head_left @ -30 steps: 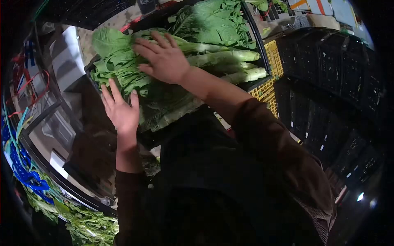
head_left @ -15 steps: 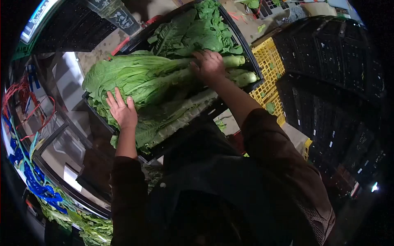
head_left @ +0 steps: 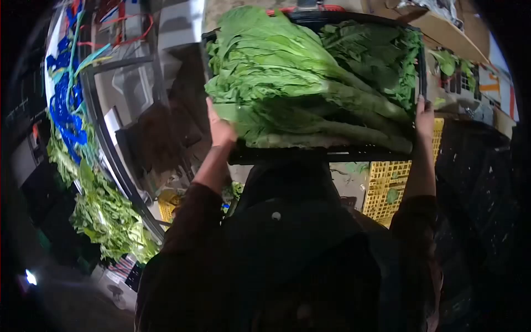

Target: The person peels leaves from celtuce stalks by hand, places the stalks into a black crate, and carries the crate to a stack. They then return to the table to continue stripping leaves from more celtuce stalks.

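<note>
A black plastic crate (head_left: 287, 156) is in front of my body, filled with leafy greens. Long celtuce (head_left: 287, 72) with thick pale stems lies across it, leaves to the left and cut ends to the right. Darker leafy greens (head_left: 365, 50) fill the far right part. My left hand (head_left: 221, 130) grips the crate's left side near the front corner, its thumb up by the leaves. At the opposite end, my right hand (head_left: 424, 119) holds the right side wall. The fingers of both hands are partly hidden by the crate.
A yellow plastic crate (head_left: 384, 185) stands below on the right, with dark stacked crates (head_left: 475, 182) beyond it. To the left are a metal-framed table (head_left: 102, 122), blue ties (head_left: 66, 110) and a heap of leafy greens (head_left: 108, 221). A cardboard box (head_left: 453, 33) is at the far right.
My hands have moved off the celtuce onto the two sides of the crate. The view has turned, and the crate now lies squarer before me and further right in the picture.
</note>
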The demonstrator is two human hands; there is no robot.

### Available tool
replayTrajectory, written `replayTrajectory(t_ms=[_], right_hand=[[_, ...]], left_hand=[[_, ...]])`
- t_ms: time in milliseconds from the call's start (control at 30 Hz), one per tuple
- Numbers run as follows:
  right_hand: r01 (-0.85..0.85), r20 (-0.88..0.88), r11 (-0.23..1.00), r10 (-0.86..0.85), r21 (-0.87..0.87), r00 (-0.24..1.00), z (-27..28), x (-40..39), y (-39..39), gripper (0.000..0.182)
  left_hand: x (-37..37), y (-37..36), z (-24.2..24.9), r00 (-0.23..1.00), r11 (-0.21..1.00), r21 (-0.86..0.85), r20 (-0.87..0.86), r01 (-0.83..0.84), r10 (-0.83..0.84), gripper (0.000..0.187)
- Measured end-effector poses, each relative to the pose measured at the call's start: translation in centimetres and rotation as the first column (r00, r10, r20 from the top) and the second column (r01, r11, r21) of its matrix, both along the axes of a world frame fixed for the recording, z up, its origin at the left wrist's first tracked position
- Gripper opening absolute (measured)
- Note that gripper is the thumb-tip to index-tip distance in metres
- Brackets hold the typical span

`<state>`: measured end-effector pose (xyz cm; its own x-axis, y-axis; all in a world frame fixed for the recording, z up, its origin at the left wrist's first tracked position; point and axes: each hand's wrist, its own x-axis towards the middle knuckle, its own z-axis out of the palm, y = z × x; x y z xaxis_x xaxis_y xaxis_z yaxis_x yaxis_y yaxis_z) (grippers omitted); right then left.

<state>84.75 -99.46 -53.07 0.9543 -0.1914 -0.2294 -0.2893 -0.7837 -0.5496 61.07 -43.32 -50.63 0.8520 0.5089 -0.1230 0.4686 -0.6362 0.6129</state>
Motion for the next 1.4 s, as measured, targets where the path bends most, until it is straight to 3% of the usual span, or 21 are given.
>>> replayTrajectory(t_ms=[67, 133, 200, 267, 300, 333, 400, 467, 500, 567, 600, 633, 667, 767, 1000, 1100, 1233, 1300, 1333, 1367, 1400], right_hand=[[0.03, -0.092, 0.984, -0.047, -0.173, 0.995, 2.3, 0.1, 2.8, 0.051], [-0.011, -0.061, 0.984, 0.0, -0.18, 0.998, 2.0, 0.2, 3.5, 0.051], [0.047, -0.135, 0.938, -0.099, -0.344, 0.986, 3.1, 0.0, 4.5, 0.055], [0.045, -0.16, 0.955, -0.096, -0.294, 0.982, 4.1, 0.2, 5.1, 0.049], [-0.011, 0.133, 0.926, 0.066, -0.377, 0.989, 5.5, -0.3, 6.7, 0.046], [-0.035, 0.401, 0.884, 0.247, -0.466, 0.882, 6.7, -0.6, 8.8, 0.044], [-0.334, 0.52, 0.865, 0.493, -0.374, 0.697, 8.0, -1.6, 15.5, 0.044], [-0.707, 0.554, 0.673, 0.682, -0.219, 0.477, 10.3, -4.7, 24.5, 0.044], [-0.82, 0.466, 0.552, 0.771, -0.151, 0.433, 11.1, -7.0, 28.6, 0.045], [-0.935, 0.521, 0.268, 0.846, -0.233, 0.113, 10.9, -10.8, 34.2, 0.048], [-0.961, 0.53, 0.206, 0.844, -0.184, 0.079, 9.7, -12.5, 36.7, 0.05], [-0.946, 0.479, 0.178, 0.877, -0.271, 0.027, 8.6, -13.8, 38.8, 0.051], [-0.923, 0.424, 0.146, 0.906, -0.356, -0.02, 7.5, -14.5, 40.6, 0.052], [-0.944, 0.082, 0.134, 0.99, -0.301, 0.115, 5.5, -13.4, 43.5, 0.067], [-0.969, -0.211, 0.092, 0.967, -0.23, 0.142, 3.5, -12.3, 45.0, 0.074], [-0.984, -0.302, 0.132, 0.939, -0.123, 0.164, 3.4, -12.1, 45.5, 0.072], [-0.974, -0.313, 0.189, 0.924, -0.125, 0.22, 0.5, -12.6, 45.4, 0.07], [-0.965, -0.301, 0.212, 0.92, -0.154, 0.25, -0.4, -12.5, 44.8, 0.071], [-0.956, -0.289, 0.29, 0.913, -0.037, 0.288, 0.0, -12.4, 44.6, 0.075], [-0.927, -0.279, 0.366, 0.901, 0.082, 0.331, 0.2, -12.3, 44.5, 0.079], [-0.922, -0.251, 0.386, 0.895, 0.018, 0.37, 0.3, -12.5, 45.1, 0.088]], left_hand=[[2.4, -2.9, 1.6, 0.972, 0.945, 0.295, -0.143, -0.14, 0.189, 0.076], [2.8, -3.3, 2.0, 0.945, 0.936, 0.287, -0.194, -0.203, 0.264, 0.073], [2.3, -2.5, 2.2, 0.966, 0.971, 0.149, -0.155, -0.185, 0.208, 0.072], [0.9, -0.1, 0.0, 0.996, 0.995, -0.034, -0.025, -0.091, 0.09, 0.072], [0.2, 1.2, -1.2, 0.987, 0.973, -0.169, -0.061, -0.157, 0.149, 0.071], [-0.1, 2.0, -2.1, 0.974, 0.927, -0.3, -0.098, -0.224, 0.204, 0.071], [-0.1, 1.6, -2.0, 0.962, 0.886, -0.38, -0.044, -0.266, 0.27, 0.06], [2.0, 0.0, 2.0, 0.921, 0.72, -0.587, -0.13, -0.37, 0.368, 0.048], [2.1, 0.2, 1.7, 0.925, 0.741, -0.562, -0.133, -0.367, 0.357, 0.042], [2.1, 0.2, 2.1, 0.91, 0.685, -0.611, -0.164, -0.397, 0.382, 0.042], [2.1, 0.3, 2.4, 0.897, 0.629, -0.654, -0.196, -0.421, 0.396, 0.042], [1.8, 0.3, 2.8, 0.884, 0.5, -0.756, -0.224, -0.423, 0.411, 0.041], [1.4, 0.7, 2.1, 0.884, 0.492, -0.765, -0.213, -0.416, 0.417, 0.04], [1.1, 1.3, 1.5, 0.833, 0.38, -0.784, -0.294, -0.491, 0.469, 0.039], [1.2, 1.8, 2.9, 0.842, 0.114, -0.896, -0.351, -0.429, 0.411, 0.041], [1.8, 2.2, 3.5, 0.848, 0.089, -0.89, -0.39, -0.447, 0.36, 0.045], [2.8, 1.2, 3.9, 0.831, 0.295, -0.8, -0.4, -0.523, 0.387, 0.047], [2.1, 0.8, 0.4, 0.9, 0.678, -0.595, -0.222, -0.431, 0.376, 0.048], [1.5, 1.1, -2.5, 0.914, 0.776, -0.483, -0.187, -0.405, 0.36, 0.053], [1.7, 1.3, -2.5, 0.919, 0.781, -0.486, -0.187, -0.393, 0.347, 0.053], [1.9, 1.5, -2.4, 0.904, 0.819, -0.391, -0.261, -0.42, 0.339, 0.056]])
